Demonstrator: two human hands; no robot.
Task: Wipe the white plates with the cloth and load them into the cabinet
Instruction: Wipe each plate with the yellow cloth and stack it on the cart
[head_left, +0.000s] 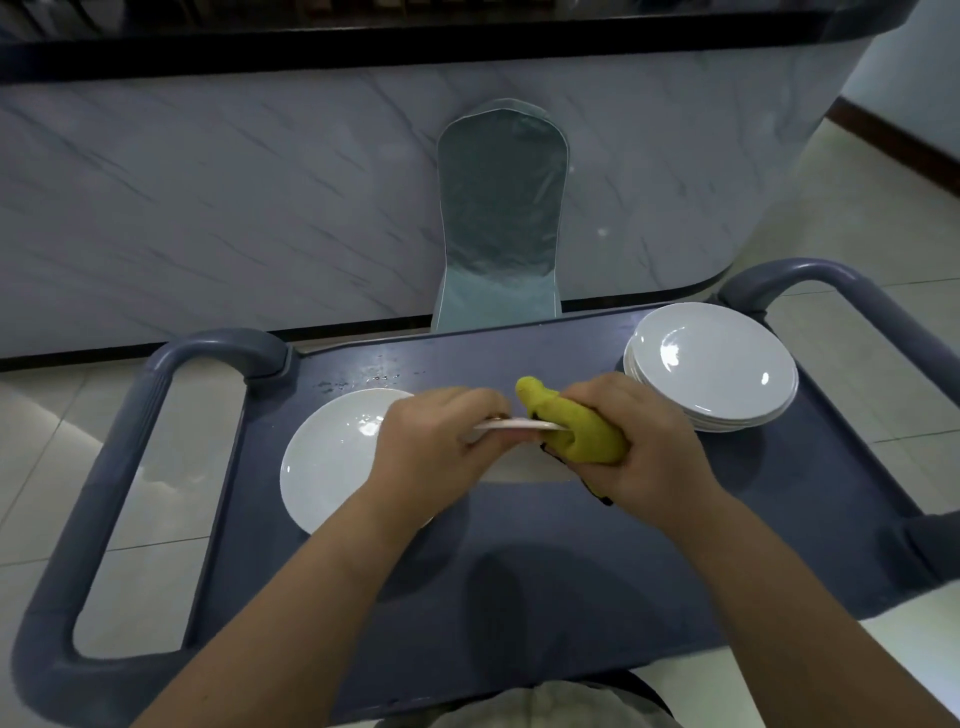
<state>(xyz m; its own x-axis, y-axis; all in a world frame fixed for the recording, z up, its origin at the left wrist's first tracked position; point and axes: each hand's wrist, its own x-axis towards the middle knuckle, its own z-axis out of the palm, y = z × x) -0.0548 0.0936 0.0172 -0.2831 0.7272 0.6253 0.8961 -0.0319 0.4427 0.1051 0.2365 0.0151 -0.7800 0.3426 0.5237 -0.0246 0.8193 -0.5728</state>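
Note:
Above the middle of the grey cart top (519, 571), my left hand (436, 441) grips a white plate (519, 426) that I see nearly edge-on. My right hand (649, 441) holds a yellow cloth (571, 431) wrapped over the plate's right rim. One white plate (332, 457) lies flat on the cart at the left, partly hidden by my left forearm. A stack of several white plates (711, 364) stands at the cart's back right corner. No cabinet is in view.
The cart has thick grey handles at the left (104, 493) and right (857, 296). Beyond it stands a marble-patterned counter front (234, 208) with a covered chair back (498, 208) against it. Pale tiled floor surrounds the cart.

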